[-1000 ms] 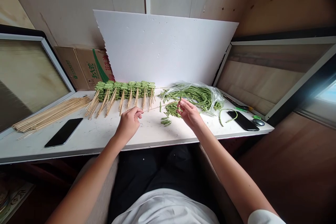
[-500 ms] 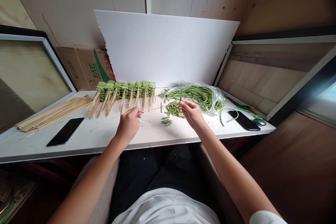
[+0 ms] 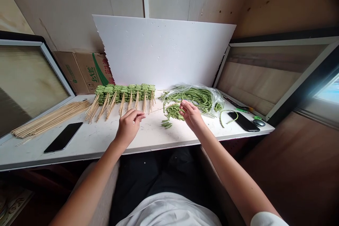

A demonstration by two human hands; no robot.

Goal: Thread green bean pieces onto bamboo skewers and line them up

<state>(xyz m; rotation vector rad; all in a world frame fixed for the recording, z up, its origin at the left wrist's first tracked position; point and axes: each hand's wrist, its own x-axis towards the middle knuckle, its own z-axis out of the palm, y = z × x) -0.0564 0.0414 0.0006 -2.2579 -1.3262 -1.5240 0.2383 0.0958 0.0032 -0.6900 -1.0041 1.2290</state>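
Head view, centre: left hand (image 3: 129,125) pinches skewer (image 3: 155,110); right hand (image 3: 191,114) touches cut beans (image 3: 172,111), grip unclear. Filled skewers (image 3: 124,93) behind, bare sticks (image 3: 50,118) and phone (image 3: 63,142) frame-left, bagged beans (image 3: 198,96) frame-right.

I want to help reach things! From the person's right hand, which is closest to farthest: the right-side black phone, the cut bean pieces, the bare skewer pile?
1. The cut bean pieces, at the fingers of the right hand.
2. The black phone, off to the right.
3. The bare skewer pile, far left.
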